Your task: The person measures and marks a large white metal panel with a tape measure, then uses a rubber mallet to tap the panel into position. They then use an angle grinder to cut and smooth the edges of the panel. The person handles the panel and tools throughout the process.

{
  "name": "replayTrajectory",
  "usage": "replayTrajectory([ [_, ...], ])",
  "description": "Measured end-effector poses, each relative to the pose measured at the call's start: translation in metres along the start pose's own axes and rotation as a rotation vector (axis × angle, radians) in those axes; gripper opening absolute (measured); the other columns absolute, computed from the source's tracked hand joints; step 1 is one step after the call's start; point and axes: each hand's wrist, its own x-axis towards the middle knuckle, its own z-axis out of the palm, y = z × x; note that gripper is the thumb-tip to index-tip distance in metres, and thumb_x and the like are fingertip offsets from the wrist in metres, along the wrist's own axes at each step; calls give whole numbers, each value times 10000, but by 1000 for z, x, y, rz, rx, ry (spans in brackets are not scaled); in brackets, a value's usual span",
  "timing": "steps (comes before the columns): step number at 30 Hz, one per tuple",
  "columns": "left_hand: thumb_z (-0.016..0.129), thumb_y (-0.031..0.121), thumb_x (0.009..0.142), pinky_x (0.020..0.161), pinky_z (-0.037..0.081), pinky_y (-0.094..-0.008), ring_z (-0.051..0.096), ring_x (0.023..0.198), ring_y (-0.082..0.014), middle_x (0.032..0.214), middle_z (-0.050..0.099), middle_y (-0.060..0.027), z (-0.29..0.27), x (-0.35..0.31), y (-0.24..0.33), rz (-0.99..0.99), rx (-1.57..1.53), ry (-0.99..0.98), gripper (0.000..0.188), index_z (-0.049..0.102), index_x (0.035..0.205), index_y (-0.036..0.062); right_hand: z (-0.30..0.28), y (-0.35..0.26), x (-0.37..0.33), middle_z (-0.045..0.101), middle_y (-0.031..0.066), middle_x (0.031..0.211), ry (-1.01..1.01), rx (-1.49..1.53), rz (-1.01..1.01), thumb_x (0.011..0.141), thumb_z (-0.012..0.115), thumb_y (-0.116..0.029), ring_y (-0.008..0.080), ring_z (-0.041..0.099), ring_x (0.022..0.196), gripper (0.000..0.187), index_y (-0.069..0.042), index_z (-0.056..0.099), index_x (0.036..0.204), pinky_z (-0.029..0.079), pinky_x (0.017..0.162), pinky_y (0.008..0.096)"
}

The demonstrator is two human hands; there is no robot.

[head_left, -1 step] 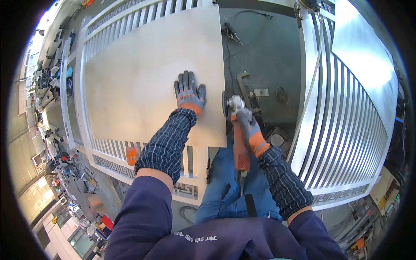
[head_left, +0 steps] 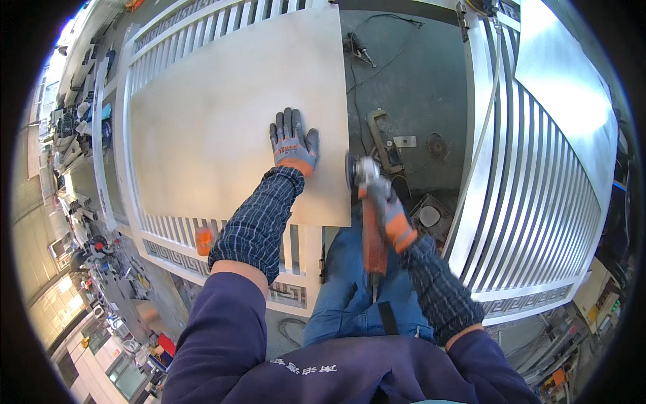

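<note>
My left hand [head_left: 294, 143], in a grey and orange work glove, lies flat with fingers stretched on a pale metal sheet [head_left: 222, 135]. The sheet rests on a white slatted metal gate panel [head_left: 296, 256]. In my right hand [head_left: 391, 214], gloved alike, is an angle grinder [head_left: 374, 246] with an orange-red body. Its dark disc stands upright along the sheet's right edge, touching it or very close; which one I cannot tell. The grinder's body points back toward my legs.
Right of the gap stands another slatted panel [head_left: 531, 182] with a shiny sheet [head_left: 568, 74] on it. On the floor between lie a C-shaped clamp [head_left: 385, 145], a small power tool [head_left: 361, 50] and cables. An orange bottle [head_left: 204, 240] sits on the left panel's near rail.
The grinder and my right hand have moved a little toward me along the sheet's edge. My left hand stays in place on the sheet.
</note>
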Motion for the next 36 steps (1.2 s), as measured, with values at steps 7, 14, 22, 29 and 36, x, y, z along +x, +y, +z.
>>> replayTrajectory([
  [7, 447, 417, 1051, 1276, 131, -538, 212, 1558, -410, 1676, 264, -214, 6, -7, -10, -37, 49, -63, 709, 281, 1611, 15, 6, 18, -55, 657, 18, 1069, 8, -88, 81, 1037, 640, -396, 118, 608, 947, 324, -94, 690, 1142, 507, 845, 299],
  [14, 416, 435, 1058, 1283, 113, -527, 177, 1575, -385, 1698, 229, -180, 7, 3, -1, -10, 68, -70, 709, 278, 1619, 25, -9, -64, 126, 602, 9, 848, 50, 104, 304, 999, 656, -507, 132, 595, 717, 426, -99, 682, 1117, 494, 597, 330],
  [22, 431, 442, 1049, 1276, 126, -538, 188, 1568, -401, 1693, 238, -186, 5, -2, -5, -15, 29, -74, 718, 291, 1614, 20, -19, 45, -24, 716, 32, 1066, 9, -238, 34, 1031, 659, -311, 116, 623, 1018, 270, -80, 672, 1171, 507, 931, 321],
  [29, 421, 430, 1049, 1273, 125, -551, 182, 1567, -410, 1690, 244, -187, 12, -2, -8, 0, 42, -76, 719, 270, 1619, 20, 5, -72, 87, 614, -21, 862, 75, 73, 267, 1032, 646, -365, 94, 585, 730, 264, -124, 724, 1108, 481, 595, 280],
  [36, 371, 465, 1060, 1296, 57, -518, 117, 1593, -361, 1721, 167, -160, 12, -3, -9, -37, 71, -112, 738, 215, 1641, 37, 1, 25, -31, 659, 8, 1068, 25, -72, 31, 1066, 591, -353, 108, 573, 1035, 283, -86, 660, 1130, 459, 955, 294],
])
